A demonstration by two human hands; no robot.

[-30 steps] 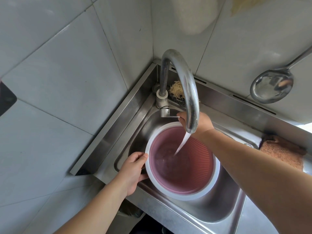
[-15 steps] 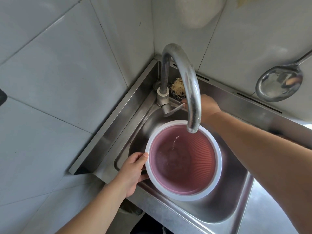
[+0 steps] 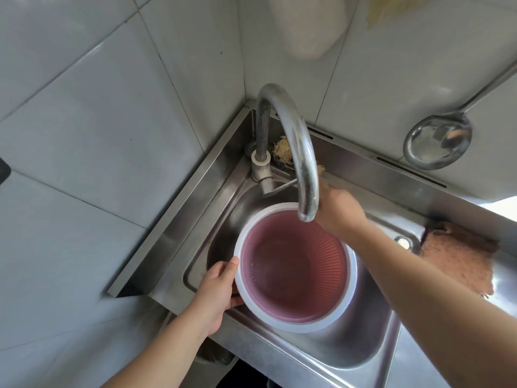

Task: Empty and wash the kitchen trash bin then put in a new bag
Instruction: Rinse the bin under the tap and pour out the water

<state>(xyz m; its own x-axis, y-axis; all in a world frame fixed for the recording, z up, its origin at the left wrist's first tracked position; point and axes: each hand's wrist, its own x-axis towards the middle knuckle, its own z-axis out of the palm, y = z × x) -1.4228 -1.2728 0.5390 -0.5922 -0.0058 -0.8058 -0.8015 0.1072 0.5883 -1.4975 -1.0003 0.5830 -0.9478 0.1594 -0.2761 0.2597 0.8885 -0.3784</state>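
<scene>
Left hand (image 3: 216, 288): fingers curled around the bin (image 3: 296, 268) rim.
Right hand (image 3: 340, 210): blurry by the tap (image 3: 293, 147); fingers, can't tell.

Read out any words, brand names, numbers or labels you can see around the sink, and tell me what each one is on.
No readable text in this view.
Pink trash bin: ribbed wall and white rim, no print visible.
Faucet: bare metal, no marking visible.
Ladle on the wall: only reflections.
Sink and wall tiles: plain, no lettering.
</scene>
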